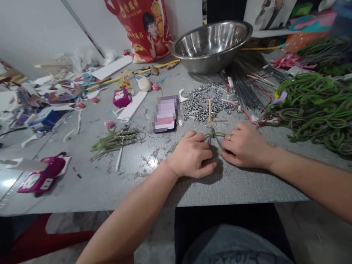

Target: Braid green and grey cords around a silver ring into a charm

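Near the front edge of the desk (pixel 235 189), the left hand (pixel 193 154) and right hand (pixel 244 146) pinch a green cord (pixel 220 133), its ends hidden by curled fingers. Beyond, at the right, the view cuts off a tangled cord heap (pixel 315 109); toward the back edge, a steel bowl's (pixel 209 63) near wall mostly hides its floor.

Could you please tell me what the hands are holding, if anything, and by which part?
The left hand and right hand appear to hold a green cord, one on each side of the stretch visible between them.
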`<state>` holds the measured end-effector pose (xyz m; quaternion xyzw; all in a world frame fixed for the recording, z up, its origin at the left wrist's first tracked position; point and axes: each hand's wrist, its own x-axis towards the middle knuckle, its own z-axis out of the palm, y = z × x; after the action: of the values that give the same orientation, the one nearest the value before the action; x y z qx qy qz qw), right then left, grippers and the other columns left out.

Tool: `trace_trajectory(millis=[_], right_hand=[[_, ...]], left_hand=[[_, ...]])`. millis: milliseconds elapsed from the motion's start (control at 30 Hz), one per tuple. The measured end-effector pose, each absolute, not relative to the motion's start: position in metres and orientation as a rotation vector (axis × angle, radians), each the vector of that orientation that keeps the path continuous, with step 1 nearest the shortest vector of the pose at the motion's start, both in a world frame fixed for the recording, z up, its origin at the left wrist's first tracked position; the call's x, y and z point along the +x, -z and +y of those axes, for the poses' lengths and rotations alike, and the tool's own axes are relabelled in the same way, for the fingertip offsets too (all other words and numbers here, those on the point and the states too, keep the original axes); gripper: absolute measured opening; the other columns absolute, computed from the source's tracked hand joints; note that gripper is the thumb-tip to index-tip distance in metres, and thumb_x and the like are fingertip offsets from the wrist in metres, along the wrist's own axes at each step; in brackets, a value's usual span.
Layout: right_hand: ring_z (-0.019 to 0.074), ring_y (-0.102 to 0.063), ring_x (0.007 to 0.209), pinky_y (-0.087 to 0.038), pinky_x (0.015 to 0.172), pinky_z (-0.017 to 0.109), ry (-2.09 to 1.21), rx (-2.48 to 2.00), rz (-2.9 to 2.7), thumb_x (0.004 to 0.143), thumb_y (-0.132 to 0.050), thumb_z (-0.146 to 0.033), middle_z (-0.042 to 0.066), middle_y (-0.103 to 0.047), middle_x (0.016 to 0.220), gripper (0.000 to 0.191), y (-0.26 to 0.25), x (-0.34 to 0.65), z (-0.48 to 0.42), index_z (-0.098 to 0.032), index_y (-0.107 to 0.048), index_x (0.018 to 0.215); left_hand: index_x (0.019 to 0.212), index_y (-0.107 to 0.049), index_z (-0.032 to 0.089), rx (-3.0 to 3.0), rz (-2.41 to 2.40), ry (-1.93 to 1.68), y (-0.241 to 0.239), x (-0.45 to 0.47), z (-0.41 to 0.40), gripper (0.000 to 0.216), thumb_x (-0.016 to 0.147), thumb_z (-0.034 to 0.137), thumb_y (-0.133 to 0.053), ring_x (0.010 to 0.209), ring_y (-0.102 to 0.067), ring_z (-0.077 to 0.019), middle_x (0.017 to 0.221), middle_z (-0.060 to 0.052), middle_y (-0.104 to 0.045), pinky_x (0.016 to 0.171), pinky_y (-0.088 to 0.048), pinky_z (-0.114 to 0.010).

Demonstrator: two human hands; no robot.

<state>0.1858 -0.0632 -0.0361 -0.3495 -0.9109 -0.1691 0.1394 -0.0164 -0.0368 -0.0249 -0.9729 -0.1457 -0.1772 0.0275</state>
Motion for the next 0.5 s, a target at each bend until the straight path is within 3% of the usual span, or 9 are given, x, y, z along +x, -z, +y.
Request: trace_trajectory(millis=[333,500], right_hand=[[0.0127,-0.042,0.047,-0.025,0.061,0.032,0.278,-0.643,-2.722,0.084,-0.044,-0.028,0.001,-0.054,0.047,0.035,0.036,0.185,-0.068,-0.018,-0.057,0.054],[0.0146,-0.050,0.055,-0.028,0.062,0.032,0.364,-0.940,-2.581,0.090,-0.040,-0.030,0.003,-0.059,0.055,0.040,0.023,0.198,-0.054,-0.016,-0.058,0.058]], left_hand=[[0.048,-0.052,0.019,-3.058,-0.231,0.536,0.027,-0.013,-0.044,0.035,0.077,0.039,-0.051,0.056,-0.044,-0.0151,0.050,-0.001,-0.055,0.062,-0.030,-0.035],[0.049,-0.048,0.019,-2.937,-0.219,0.706,0.025,-0.011,-0.049,0.034,0.081,0.030,-0.044,0.054,-0.042,-0.0146,0.049,0.000,-0.052,0.061,-0.031,-0.034]])
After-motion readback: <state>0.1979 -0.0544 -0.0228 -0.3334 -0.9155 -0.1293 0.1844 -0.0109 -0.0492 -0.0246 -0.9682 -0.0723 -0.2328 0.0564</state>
